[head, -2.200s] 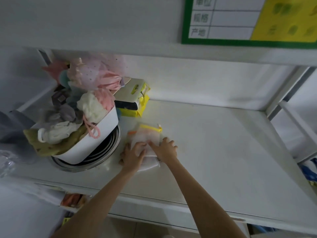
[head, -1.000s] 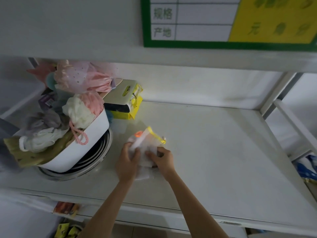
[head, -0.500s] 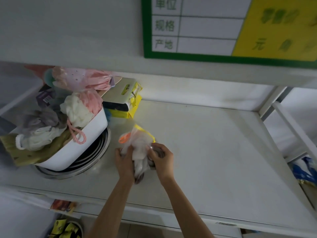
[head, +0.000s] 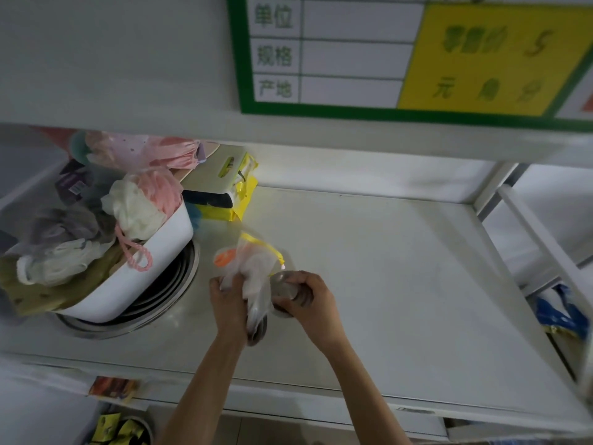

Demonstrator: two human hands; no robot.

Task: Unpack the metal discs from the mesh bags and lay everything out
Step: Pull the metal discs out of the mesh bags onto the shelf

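Note:
A white mesh bag [head: 255,268] with a yellow drawstring and an orange tag is lifted off the white shelf [head: 385,268], its mouth turned down. My left hand [head: 229,303] grips the bag's lower left side. More grey metal discs [head: 256,322] hang inside the bag's lower end, below my left hand. My right hand [head: 309,300] is closed on a round grey metal disc [head: 284,285] just right of the bag, a little above the shelf.
A white tub [head: 134,268] heaped with bath sponges and cloths sits on a stack of steel pans [head: 150,313] at the left. Yellow packets [head: 224,187] lie behind it. A price sign [head: 401,56] hangs on the upper shelf edge. A side rack [head: 545,252] stands at right.
The bag lay flat on the shelf under both hands; now it is lifted and upended, and my right hand has drawn a metal disc out to the right.

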